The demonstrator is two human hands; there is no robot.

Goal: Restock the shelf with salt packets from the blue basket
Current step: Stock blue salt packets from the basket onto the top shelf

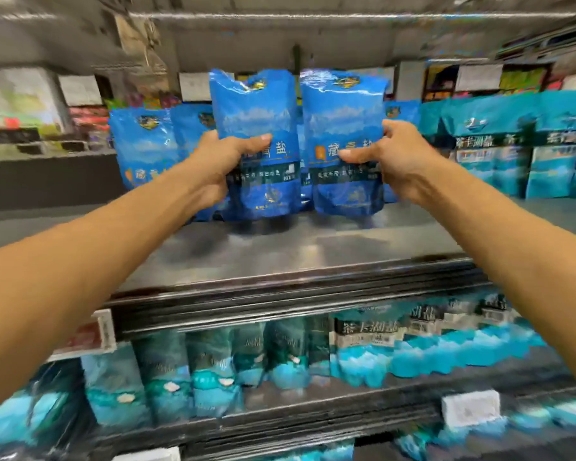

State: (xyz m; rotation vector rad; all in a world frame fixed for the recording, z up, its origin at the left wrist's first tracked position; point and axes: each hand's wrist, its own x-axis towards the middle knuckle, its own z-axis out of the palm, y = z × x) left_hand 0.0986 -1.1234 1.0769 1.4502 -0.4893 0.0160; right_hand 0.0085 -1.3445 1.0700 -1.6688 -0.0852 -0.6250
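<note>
Store shelving fills the view, blurred at its edges. Its middle shelf (280, 251) is dark and bare along the near part, with teal packets (499, 151) ranked at far right and more blue packets (140, 144) standing at far left. On the shelf below, teal bags (213, 371) stand in a row behind white price tags (469, 409). Two blue salt packets stand upright side by side at the middle shelf's centre. The left hand (220, 164) grips the left salt packet (255, 128), thumb across its front. The right hand (384, 158) pinches the right salt packet (343, 128) at its right edge.
</note>
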